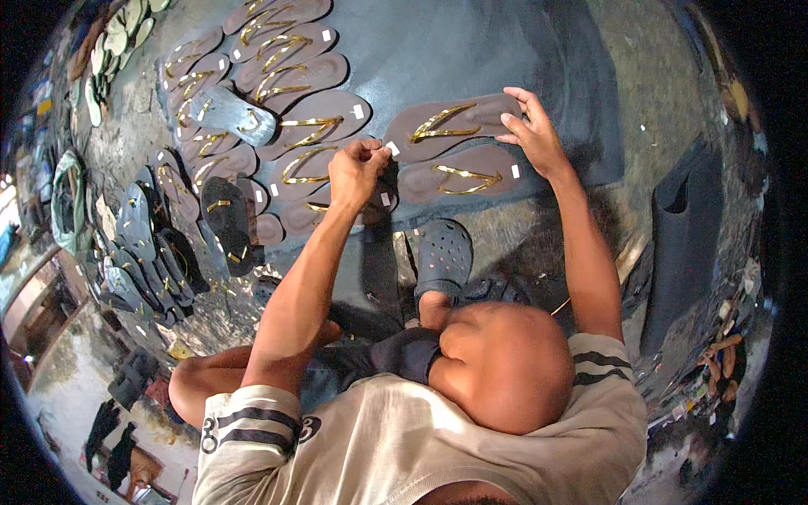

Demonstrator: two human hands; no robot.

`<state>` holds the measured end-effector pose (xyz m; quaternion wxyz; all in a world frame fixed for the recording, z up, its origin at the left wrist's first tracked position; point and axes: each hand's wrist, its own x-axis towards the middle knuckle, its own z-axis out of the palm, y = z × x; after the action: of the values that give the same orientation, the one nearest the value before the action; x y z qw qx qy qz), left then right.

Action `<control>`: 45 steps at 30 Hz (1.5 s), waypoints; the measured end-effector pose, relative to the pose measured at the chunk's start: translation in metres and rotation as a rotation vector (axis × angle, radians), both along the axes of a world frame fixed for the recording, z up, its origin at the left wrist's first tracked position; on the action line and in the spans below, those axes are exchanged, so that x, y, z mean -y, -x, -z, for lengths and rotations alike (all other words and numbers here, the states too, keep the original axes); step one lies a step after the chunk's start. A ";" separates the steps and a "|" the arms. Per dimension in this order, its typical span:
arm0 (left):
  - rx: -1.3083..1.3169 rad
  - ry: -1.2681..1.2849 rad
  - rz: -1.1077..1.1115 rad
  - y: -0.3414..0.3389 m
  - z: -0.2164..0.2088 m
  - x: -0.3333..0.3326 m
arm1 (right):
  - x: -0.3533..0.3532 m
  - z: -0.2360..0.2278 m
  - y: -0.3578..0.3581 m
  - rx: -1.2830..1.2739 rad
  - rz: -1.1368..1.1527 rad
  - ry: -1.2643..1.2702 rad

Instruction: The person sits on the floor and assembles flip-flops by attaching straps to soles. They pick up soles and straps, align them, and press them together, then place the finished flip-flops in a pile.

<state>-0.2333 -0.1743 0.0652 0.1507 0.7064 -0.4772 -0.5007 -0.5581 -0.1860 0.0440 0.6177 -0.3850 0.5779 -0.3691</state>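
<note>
A brown flip-flop [488, 114] with gold straps is at the middle right, its toe to the left. My right hand [532, 135] grips its heel end, fingers at the far edge and thumb at the near side. My left hand [359, 171] is closed in a pinch at the toe, where a small white sticker [392, 149] shows beside the fingertips. Just nearer to me lies a matching flip-flop [459, 175] with a white sticker by its toe. Left of it, another flip-flop [305, 172] lies close to my left wrist.
Rows of brown flip-flops [316, 71] cover the left of a dark sheet [471, 50]. A grey-blue flip-flop [227, 114] lies on top of them. More dark pairs [139, 219] stand at the left. My foot in a grey clog [444, 257] is close below; a dark rolled sheet [682, 244] lies right.
</note>
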 end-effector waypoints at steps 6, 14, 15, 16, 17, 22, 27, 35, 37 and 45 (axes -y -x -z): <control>0.071 0.068 0.036 0.003 0.008 0.001 | -0.004 0.010 -0.001 0.030 0.017 -0.060; 0.244 0.159 0.240 0.009 0.010 0.014 | 0.008 0.002 0.015 -1.112 -0.306 0.323; 0.240 0.157 0.249 0.007 0.019 0.003 | 0.007 0.003 0.019 -1.104 -0.393 0.276; 0.244 0.191 0.251 0.001 0.028 0.003 | 0.017 -0.002 0.013 -1.138 -0.375 0.304; 0.234 0.186 0.263 -0.003 0.024 0.004 | 0.025 0.002 0.000 -1.082 -0.278 0.413; 0.376 0.177 0.300 0.012 0.019 0.010 | 0.057 0.040 -0.043 -1.088 0.100 0.767; 0.396 0.769 -0.061 -0.066 0.002 0.070 | 0.043 0.038 -0.028 -1.136 0.243 0.750; -0.066 0.429 -0.614 -0.184 0.041 0.084 | 0.041 -0.029 -0.089 -0.782 0.266 0.830; -0.453 0.304 -0.535 -0.118 -0.010 0.084 | 0.046 -0.042 -0.071 -0.503 0.258 0.654; -1.033 -0.508 -0.186 -0.027 -0.070 0.063 | 0.070 -0.074 -0.022 0.093 -0.119 0.380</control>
<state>-0.2060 -0.2375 0.1354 0.2331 0.4234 -0.1424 -0.8638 -0.5363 -0.2563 0.1178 0.5808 -0.5107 0.4448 -0.4517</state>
